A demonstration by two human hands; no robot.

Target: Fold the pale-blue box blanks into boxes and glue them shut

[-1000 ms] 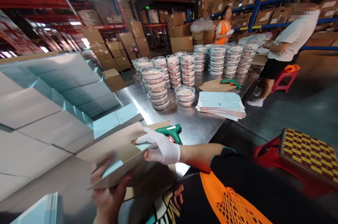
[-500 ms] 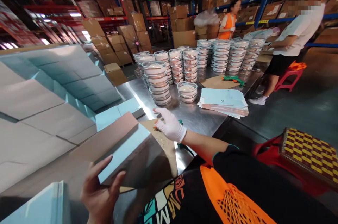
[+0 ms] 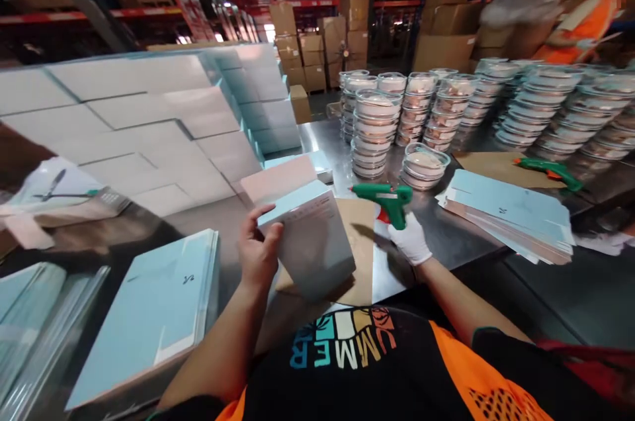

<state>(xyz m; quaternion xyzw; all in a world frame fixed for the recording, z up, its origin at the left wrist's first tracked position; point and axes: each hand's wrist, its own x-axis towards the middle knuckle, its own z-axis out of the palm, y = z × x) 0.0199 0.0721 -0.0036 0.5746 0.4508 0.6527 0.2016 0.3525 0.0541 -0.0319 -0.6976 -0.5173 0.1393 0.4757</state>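
Note:
My bare left hand (image 3: 260, 245) grips the upper left edge of a pale cardboard box (image 3: 317, 242), thumb on the near face and fingers behind. The box stands tilted, with one flap raised at its top. In my white-gloved right hand (image 3: 411, 239) is a green glue gun (image 3: 384, 199), its nozzle pointing left toward the box without touching it. Under the box and the gun lies a brown cardboard sheet (image 3: 364, 235) on the metal table.
Stacks of clear round containers (image 3: 374, 136) stand behind. Flat light-blue cartons (image 3: 506, 209) lie at right, beside another green glue gun (image 3: 550, 173). More flat cartons (image 3: 149, 302) lie at left, before a wall of white boxes (image 3: 163, 136). A person in an orange vest (image 3: 580, 27) is at the back right.
My right hand, empty and reaching before, now holds the green glue gun up. The box in my left hand has turned more upright. My view has swung left.

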